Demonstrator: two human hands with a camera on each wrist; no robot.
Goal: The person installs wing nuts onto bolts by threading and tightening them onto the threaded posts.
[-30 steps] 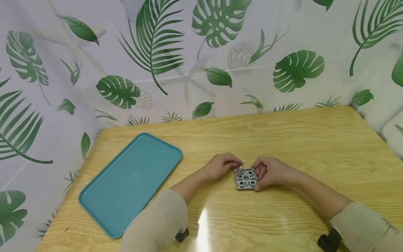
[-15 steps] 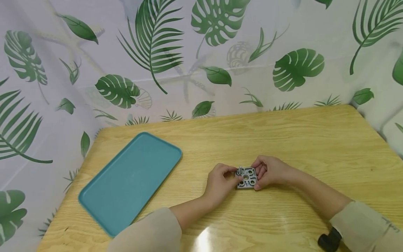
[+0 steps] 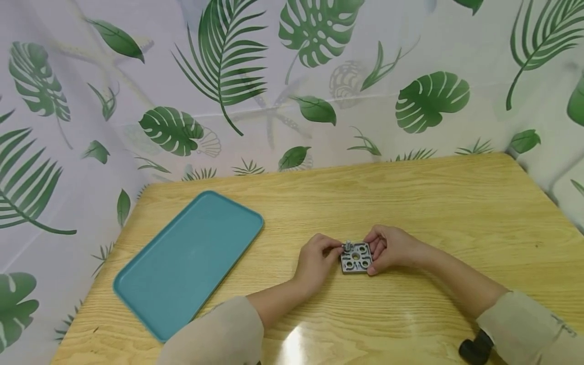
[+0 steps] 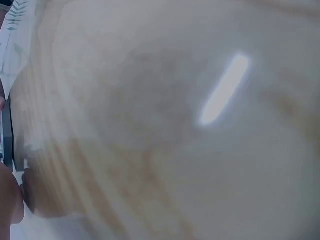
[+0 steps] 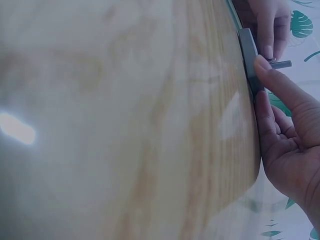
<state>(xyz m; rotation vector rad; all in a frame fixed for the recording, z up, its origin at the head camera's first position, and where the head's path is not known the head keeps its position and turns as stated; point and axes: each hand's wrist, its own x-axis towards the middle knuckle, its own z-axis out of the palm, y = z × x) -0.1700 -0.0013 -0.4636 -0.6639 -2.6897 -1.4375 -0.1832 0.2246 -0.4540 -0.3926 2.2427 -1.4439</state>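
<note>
A square grey metal plate (image 3: 357,258) with several round holes lies in front of me on the wooden table. From its far left corner rises a short metal bolt (image 3: 348,246), seen from the side as a rod (image 5: 282,64) in the right wrist view. My left hand (image 3: 315,259) pinches at the bolt with thumb and forefinger, the fingertips partly covering its base. My right hand (image 3: 391,247) grips the plate's right edge between thumb and fingers. The left wrist view catches only the plate's dark side (image 4: 7,132) and part of a finger (image 4: 10,195).
A blue-green rectangular tray (image 3: 193,261) lies at an angle on the left of the table (image 3: 433,203). Leaf-printed cloth (image 3: 269,76) hangs behind and at the sides. Near my right sleeve a black wrist device (image 3: 476,349) shows.
My left hand has come nearer to me from behind the plate's corner. Its thumb has since drawn back off the plate's face to the bolt. The right hand keeps its grip.
</note>
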